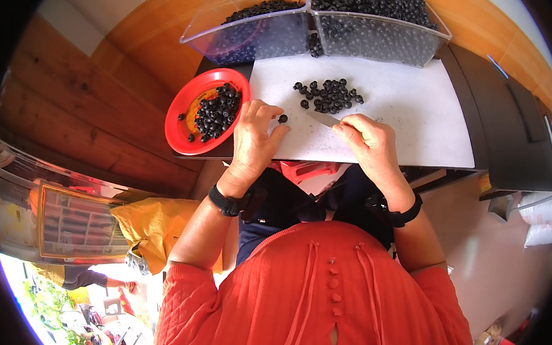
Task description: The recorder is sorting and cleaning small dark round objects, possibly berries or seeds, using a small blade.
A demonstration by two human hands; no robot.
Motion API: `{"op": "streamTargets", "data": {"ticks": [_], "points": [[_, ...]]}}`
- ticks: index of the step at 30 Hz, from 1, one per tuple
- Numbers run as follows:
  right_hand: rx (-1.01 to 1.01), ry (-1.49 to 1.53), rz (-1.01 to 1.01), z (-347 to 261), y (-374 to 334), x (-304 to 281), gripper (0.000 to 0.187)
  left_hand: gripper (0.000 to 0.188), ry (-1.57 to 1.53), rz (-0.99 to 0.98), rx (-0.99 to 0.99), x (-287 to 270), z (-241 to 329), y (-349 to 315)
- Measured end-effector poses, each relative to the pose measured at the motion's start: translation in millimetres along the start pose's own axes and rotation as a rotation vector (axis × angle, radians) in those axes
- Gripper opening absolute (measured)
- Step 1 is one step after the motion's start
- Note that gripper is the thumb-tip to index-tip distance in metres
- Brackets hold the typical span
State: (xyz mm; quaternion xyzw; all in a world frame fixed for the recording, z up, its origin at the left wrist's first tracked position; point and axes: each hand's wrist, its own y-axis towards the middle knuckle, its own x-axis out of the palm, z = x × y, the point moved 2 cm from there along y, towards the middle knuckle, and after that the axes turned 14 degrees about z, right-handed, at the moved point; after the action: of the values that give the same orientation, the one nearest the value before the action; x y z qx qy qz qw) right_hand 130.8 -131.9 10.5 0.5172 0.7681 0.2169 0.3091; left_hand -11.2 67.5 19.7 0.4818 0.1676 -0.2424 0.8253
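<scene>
A small black bead-like piece point(283, 118) lies on the white sheet point(416, 117) by the fingertips of my left hand point(253, 137). That thumb and index finger are apart on either side of it; whether they touch it I cannot tell. My right hand point(372, 140) grips a small knife point(324, 118), its handle hidden in the fingers and its blade pointing left toward the single piece. Just beyond the blade is a loose pile of black round pieces point(333, 95), some showing a hole. To the left, a red plate point(174, 120) holds many more black pieces point(215, 113).
Two clear plastic bins full of black pieces stand at the back, the left bin point(264, 37) and the right bin point(383, 37). A few pieces point(315, 44) sit between them. A red stool point(304, 171) shows under the table edge. A yellow bag point(151, 228) is at lower left.
</scene>
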Motion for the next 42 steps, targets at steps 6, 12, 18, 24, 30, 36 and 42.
{"op": "streamTargets", "data": {"ticks": [6,12,18,24,30,36,42], "points": [[-0.026,-0.022,0.004,-4,-1,2,0.02,0.02,0.201,-0.079,0.259,9,0,11],[-0.033,-0.03,0.001,-5,-1,2,0.02,0.014,0.276,-0.15,0.272,18,-3,17],[-0.032,-0.068,0.007,-5,-3,-1,0.019,0.016,-0.457,-0.217,-0.49,10,18,8],[-0.065,-0.083,-0.001,-7,-2,1,0.019,0.024,-0.959,-0.175,-0.857,15,26,-7],[-0.059,-0.084,-0.007,-6,-2,1,0.021,0.025,-1.042,-0.152,-0.859,21,24,-13],[0.008,-0.057,-0.017,-3,-2,2,0.022,0.023,-1.132,-0.118,-0.855,25,20,-19],[-0.014,-0.064,-0.014,-3,-1,1,0.023,0.024,-1.193,-0.085,-0.935,25,27,-20]]}}
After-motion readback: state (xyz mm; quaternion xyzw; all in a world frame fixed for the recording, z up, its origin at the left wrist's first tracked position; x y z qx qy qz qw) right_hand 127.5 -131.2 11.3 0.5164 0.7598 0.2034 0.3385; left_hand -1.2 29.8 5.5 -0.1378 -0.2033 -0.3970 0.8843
